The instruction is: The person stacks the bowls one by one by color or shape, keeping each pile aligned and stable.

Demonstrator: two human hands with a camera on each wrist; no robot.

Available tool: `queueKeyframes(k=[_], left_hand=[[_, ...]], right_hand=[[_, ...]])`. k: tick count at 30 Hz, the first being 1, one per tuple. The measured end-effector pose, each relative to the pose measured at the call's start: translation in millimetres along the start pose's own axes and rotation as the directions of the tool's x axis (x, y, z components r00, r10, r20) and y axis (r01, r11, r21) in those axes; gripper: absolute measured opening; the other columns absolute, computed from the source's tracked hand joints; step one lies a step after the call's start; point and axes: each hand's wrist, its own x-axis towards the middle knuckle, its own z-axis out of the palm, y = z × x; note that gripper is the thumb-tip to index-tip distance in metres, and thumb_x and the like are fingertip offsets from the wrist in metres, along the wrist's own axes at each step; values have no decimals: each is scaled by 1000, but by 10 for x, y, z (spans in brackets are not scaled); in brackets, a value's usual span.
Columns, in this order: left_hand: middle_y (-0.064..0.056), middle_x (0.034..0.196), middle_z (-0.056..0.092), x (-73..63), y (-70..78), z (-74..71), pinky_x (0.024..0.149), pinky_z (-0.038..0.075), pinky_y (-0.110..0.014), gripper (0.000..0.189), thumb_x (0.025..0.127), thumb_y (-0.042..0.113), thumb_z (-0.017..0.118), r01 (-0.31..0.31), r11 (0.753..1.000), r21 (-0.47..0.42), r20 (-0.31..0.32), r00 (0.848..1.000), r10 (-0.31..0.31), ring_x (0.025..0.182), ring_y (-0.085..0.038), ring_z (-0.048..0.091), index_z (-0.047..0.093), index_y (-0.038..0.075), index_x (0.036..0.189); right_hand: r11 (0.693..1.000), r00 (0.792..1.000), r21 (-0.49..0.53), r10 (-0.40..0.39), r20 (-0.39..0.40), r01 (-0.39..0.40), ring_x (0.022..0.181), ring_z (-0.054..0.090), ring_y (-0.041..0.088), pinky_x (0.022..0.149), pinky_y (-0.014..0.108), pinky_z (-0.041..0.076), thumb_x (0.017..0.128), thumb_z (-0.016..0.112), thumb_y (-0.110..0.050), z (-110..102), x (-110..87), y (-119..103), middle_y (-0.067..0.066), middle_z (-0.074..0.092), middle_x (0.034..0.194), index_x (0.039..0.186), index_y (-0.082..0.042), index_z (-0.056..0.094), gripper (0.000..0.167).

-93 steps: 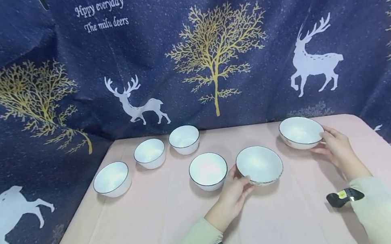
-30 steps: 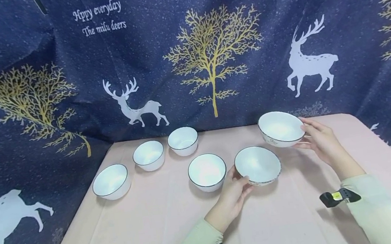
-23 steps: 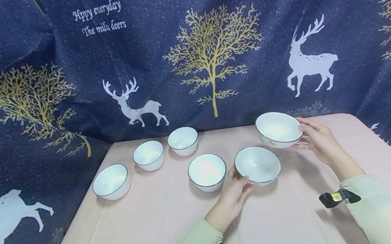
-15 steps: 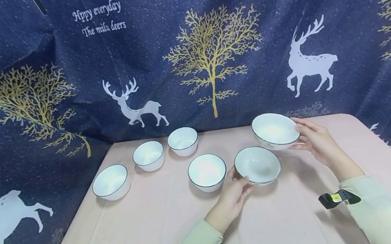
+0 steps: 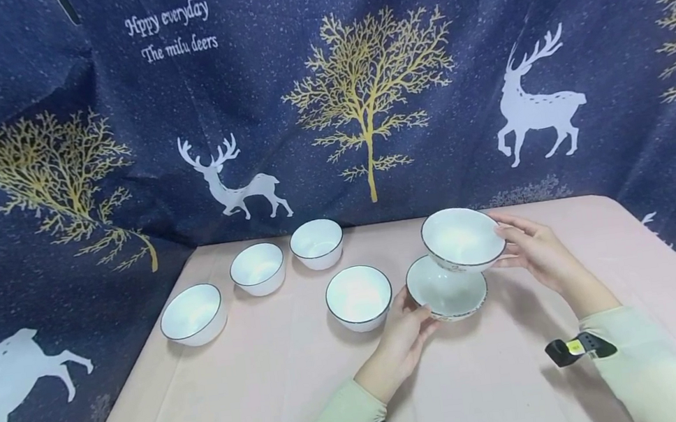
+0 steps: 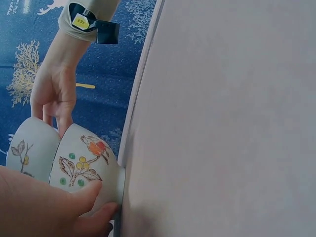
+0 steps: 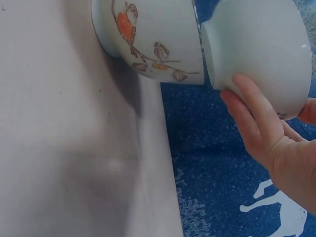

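Note:
My right hand point(image 5: 535, 246) grips a white dark-rimmed bowl point(image 5: 463, 238) by its right side, thumb at the rim and fingers underneath. That bowl hangs over the back part of a second white bowl point(image 5: 446, 296), which stands on the table. Around the left side of the lower bowl, my left hand point(image 5: 400, 337) keeps its thumb at the rim. In the left wrist view the lower bowl point(image 6: 81, 163) shows a painted bird, leaves and berries. From the right wrist, the held bowl's foot point(image 7: 211, 54) is close above the lower bowl's rim.
Just left of my left hand stands another white bowl point(image 5: 358, 298). Farther left are three more: one at the back point(image 5: 317, 244), one beside it point(image 5: 258, 270) and one near the left edge point(image 5: 193, 315). A blue deer-print cloth point(image 5: 324, 100) hangs behind the pink table point(image 5: 272, 395).
My right hand has lifted its bowl from the back right, carried it left and lowered it over the other bowl. My left hand has stayed on the lower bowl.

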Motion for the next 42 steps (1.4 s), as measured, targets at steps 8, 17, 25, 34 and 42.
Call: queueKeyframes(k=[8, 17, 25, 34, 42], left_hand=[[-28, 154, 7, 15, -12, 4, 107, 46, -40, 71, 94, -3, 48, -8, 1000, -9, 8, 1000, 8, 135, -39, 35, 9, 3, 153], [-27, 155, 8, 28, -21, 1, 108, 46, -40, 72, 93, -2, 49, -1, 1000, -4, 5, 1000, 1, 135, -38, 34, 10, 4, 153], [-28, 154, 9, 11, -4, -2, 106, 47, -39, 72, 93, -1, 49, 0, 1000, 16, 3, 1000, 0, 133, -37, 37, 10, 4, 153], [-26, 155, 9, 9, -4, 7, 107, 46, -38, 72, 93, -1, 48, 3, 1000, 18, 5, 1000, -3, 136, -37, 32, 9, 4, 153], [-28, 154, 9, 16, -3, 9, 107, 46, -41, 73, 93, -3, 48, 5, 1000, 10, 0, 1000, -5, 136, -39, 32, 7, 2, 153]], right_hand=[[999, 999, -26, 31, -16, -31, 84, 69, 15, 74, 33, 63, 99, 54, -13, 56, 10, 40, -7, 68, 100, 116, -22, 61, 20], [995, 999, -87, 45, -26, -47, 84, 69, 14, 73, 34, 63, 98, 57, -16, 98, -4, 90, -10, 67, 100, 124, -16, 60, 27], [993, 998, -98, 59, -19, -61, 83, 70, 16, 72, 34, 63, 97, 58, -17, 134, 4, 124, -7, 67, 102, 122, -19, 63, 25], [987, 998, -149, 54, -10, -55, 79, 69, 17, 72, 36, 63, 96, 59, -15, 210, -27, 139, -3, 66, 100, 127, -12, 61, 31], [982, 998, -180, 61, -29, -65, 76, 69, 18, 72, 38, 63, 96, 59, -15, 234, -32, 159, 1, 65, 99, 134, -1, 53, 41]])
